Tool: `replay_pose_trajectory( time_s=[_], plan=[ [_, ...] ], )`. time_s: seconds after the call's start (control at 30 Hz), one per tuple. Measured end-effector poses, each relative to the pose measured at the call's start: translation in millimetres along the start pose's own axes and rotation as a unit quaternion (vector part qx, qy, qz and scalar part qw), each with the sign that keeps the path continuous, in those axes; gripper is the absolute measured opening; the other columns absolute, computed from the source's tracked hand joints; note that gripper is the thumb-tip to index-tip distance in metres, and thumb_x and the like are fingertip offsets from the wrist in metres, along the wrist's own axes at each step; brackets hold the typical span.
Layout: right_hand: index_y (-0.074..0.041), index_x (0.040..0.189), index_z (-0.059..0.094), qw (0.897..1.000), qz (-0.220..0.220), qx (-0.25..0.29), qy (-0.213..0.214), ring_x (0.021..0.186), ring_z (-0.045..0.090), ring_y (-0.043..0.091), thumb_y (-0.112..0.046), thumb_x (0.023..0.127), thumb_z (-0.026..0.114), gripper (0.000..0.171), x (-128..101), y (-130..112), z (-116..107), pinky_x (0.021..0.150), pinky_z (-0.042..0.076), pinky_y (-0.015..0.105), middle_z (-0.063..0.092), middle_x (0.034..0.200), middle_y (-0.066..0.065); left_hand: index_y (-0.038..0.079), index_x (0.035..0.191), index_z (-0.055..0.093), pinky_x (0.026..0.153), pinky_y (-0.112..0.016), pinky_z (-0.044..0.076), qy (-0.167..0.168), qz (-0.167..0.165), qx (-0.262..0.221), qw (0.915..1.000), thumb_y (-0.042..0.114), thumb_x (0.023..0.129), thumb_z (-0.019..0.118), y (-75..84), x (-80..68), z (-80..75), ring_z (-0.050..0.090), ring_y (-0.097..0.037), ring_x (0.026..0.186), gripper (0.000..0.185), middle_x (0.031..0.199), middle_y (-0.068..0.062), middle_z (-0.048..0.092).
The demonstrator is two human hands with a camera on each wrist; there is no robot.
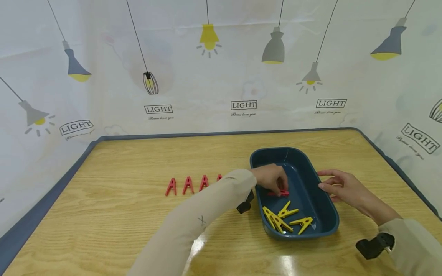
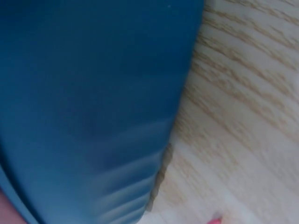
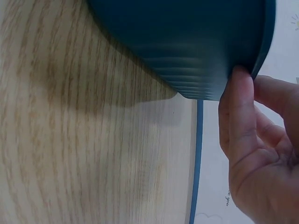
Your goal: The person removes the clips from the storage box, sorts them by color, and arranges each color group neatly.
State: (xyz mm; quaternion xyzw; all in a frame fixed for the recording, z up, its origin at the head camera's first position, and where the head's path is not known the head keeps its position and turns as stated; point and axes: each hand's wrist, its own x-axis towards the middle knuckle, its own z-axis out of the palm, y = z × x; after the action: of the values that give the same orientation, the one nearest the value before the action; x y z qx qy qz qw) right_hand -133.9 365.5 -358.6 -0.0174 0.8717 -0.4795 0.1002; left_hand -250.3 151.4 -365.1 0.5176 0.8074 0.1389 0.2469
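A dark blue plastic basin [image 1: 328,226] stands on the wooden table, right of its middle. My left hand [image 1: 272,177] reaches inside over the left rim and pinches a red clothespin [image 1: 284,193] low in the basin; the fingers partly hide it. Several yellow clothespins [image 1: 302,223] lie at the near end of the basin. My right hand [image 1: 345,188] touches the right side with fairly straight fingers. In the right wrist view its fingertips [image 3: 241,81] rest against the outer wall under the rim. The left wrist view shows mostly the basin's outer wall [image 2: 93,102].
Left of the basin, several red clothespins [image 1: 188,185] lie in a row on the table [image 1: 114,214]; my left sleeve [image 1: 207,214] partly covers the row's right end. A pale curtain [image 1: 193,76] printed with lamps surrounds the table's back and sides.
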Motion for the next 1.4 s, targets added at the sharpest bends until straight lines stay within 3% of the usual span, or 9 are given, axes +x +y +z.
replay_pose_trajectory(
  time_s=[0.37, 1.0, 1.4],
  plan=[
    [0.003, 0.133, 0.031, 1.000, 0.000, -0.003, 0.002, 0.086, 0.058, 0.021, -0.026, 0.091, 0.051, 0.055, 0.0, 0.6, 1.3, 0.070, 0.050, 0.039, 0.055, 0.105, 0.020, 0.011, 0.093, 0.068, 0.062, -0.010, 0.043, 0.000, 0.014, -0.019, 0.9997, 0.009, 0.075, 0.071, -0.2, 0.0, 0.7, 0.055, 0.000, 0.073, 0.019, 0.082, 0.007, 0.062],
    [0.004, 0.133, 0.030, 1.000, -0.003, -0.007, 0.001, 0.088, 0.058, 0.024, -0.026, 0.091, 0.050, 0.054, 1.1, 0.5, 0.6, 0.069, 0.050, 0.040, 0.055, 0.106, 0.022, 0.012, 0.103, 0.065, 0.067, -0.009, 0.041, 0.076, 0.075, -0.030, 0.9939, 0.014, 0.081, 0.065, 10.5, -8.5, -7.7, 0.053, 0.002, 0.077, 0.022, 0.091, 0.007, 0.061],
    [0.004, 0.133, 0.030, 1.000, 0.000, -0.013, 0.000, 0.089, 0.058, 0.026, -0.026, 0.091, 0.049, 0.055, 0.3, -2.2, 1.4, 0.069, 0.050, 0.040, 0.054, 0.107, 0.023, 0.012, 0.109, 0.062, 0.071, -0.007, 0.040, 0.103, 0.086, -0.078, 0.9878, 0.015, 0.082, 0.064, 25.6, -32.6, -7.0, 0.051, 0.004, 0.082, 0.027, 0.097, 0.006, 0.055]
  ],
)
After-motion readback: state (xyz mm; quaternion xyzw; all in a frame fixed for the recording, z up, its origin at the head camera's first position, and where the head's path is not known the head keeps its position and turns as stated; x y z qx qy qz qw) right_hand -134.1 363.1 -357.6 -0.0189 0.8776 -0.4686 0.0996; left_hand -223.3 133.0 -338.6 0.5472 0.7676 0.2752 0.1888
